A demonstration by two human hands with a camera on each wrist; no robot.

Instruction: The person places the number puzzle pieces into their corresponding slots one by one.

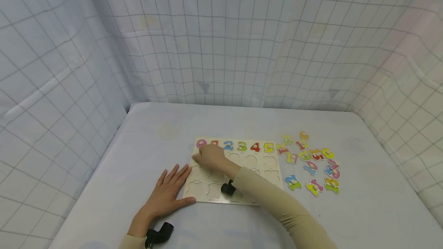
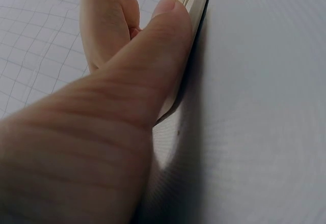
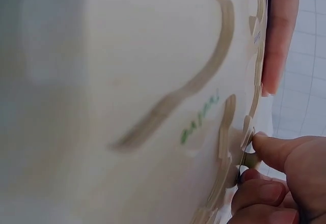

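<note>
A wooden number puzzle board [image 1: 204,180] lies on the white table, its top row filled with coloured pieces from 0 to 5. My right hand [image 1: 211,156] reaches across it to the left end of the second row. There, thumb and fingers pinch the small knob [image 3: 250,159] of a number puzzle piece, mostly hidden behind the hand in the head view. My left hand [image 1: 167,193] rests with fingers spread on the table at the board's left side. Its thumb [image 2: 165,30] lies against the board's edge in the left wrist view.
Several loose number pieces are scattered right of the board, among them a blue and green piece [image 1: 293,182] and a yellow and pink one [image 1: 315,187]. Some overlap. White grid-patterned curtains [image 1: 235,49] enclose the table at the back and sides.
</note>
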